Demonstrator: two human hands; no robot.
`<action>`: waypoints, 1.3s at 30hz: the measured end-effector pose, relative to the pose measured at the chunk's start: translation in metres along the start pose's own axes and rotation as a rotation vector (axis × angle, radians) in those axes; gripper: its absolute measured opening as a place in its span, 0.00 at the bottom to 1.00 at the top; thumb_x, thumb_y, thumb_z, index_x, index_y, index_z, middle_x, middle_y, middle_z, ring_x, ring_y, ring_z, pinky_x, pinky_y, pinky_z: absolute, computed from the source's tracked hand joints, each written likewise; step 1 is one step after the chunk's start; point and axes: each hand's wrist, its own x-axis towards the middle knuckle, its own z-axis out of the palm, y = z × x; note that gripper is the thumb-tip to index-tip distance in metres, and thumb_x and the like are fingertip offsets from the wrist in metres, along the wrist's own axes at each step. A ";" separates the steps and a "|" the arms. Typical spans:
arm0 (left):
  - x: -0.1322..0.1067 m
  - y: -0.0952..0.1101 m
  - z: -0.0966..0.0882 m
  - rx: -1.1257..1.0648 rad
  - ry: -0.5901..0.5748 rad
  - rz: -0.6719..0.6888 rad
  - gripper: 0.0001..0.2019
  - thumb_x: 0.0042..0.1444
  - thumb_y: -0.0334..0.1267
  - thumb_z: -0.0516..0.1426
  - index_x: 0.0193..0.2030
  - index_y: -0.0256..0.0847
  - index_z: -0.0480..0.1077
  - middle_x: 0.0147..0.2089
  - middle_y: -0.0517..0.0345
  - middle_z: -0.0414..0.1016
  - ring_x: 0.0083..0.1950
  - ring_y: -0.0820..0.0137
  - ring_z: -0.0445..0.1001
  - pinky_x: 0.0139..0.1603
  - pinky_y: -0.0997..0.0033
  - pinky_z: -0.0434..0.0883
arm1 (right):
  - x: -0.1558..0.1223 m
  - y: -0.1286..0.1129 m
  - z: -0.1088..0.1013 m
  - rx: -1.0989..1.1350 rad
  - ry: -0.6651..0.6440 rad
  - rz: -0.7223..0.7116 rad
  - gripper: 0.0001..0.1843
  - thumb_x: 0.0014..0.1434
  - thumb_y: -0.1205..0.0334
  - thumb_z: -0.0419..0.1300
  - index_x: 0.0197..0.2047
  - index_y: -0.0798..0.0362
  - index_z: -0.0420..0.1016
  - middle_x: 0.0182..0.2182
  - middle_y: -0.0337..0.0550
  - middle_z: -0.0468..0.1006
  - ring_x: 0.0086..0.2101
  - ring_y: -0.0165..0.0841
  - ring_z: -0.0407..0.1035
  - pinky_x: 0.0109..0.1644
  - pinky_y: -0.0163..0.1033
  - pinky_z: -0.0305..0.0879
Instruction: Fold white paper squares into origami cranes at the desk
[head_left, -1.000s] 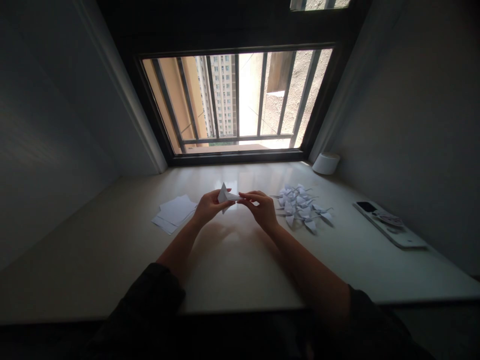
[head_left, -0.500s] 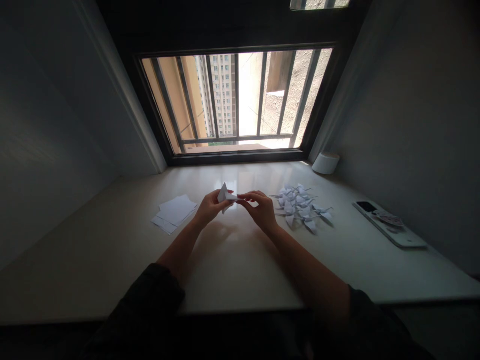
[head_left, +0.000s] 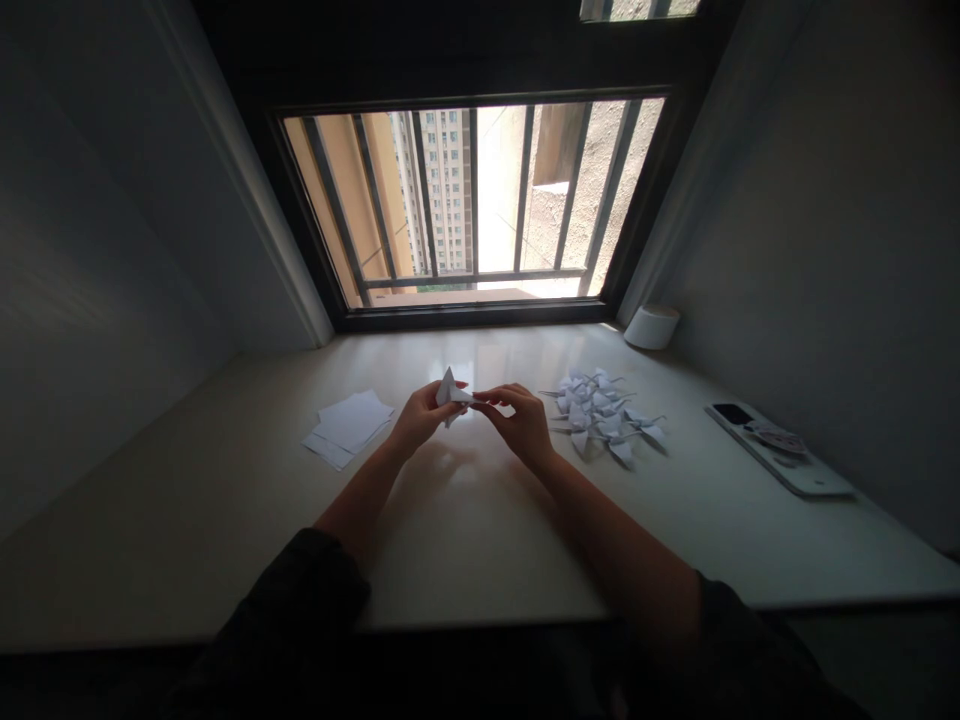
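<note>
Between my two hands, above the pale sill, is a folded white paper crane (head_left: 448,388), one pointed flap standing up. My left hand (head_left: 421,415) is closed on its body from the left. The fingertips of my right hand (head_left: 522,418) pinch a narrow point on the crane's right side; the tip itself is hidden by the fingers. To the right of my right hand lies a cluster of several finished paper cranes (head_left: 592,412). Left of my left hand is a loose stack of white paper sheets (head_left: 351,424).
A phone (head_left: 780,450) with something tucked at its back lies at the right. A white cylindrical object (head_left: 651,327) stands in the back right corner. The barred window (head_left: 476,205) rises behind the sill (head_left: 480,540), with walls on both sides.
Almost nothing differs. My right fingertips have shifted very slightly left along the crane's point; the stack and the other cranes have stayed put.
</note>
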 end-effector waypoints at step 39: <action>-0.003 0.001 0.002 0.061 0.061 -0.011 0.22 0.38 0.33 0.64 0.45 0.37 0.75 0.42 0.52 0.79 0.46 0.58 0.74 0.48 0.61 0.67 | 0.001 0.004 0.007 0.259 -0.075 0.169 0.17 0.46 0.56 0.67 0.42 0.44 0.78 0.39 0.40 0.80 0.40 0.37 0.73 0.45 0.43 0.68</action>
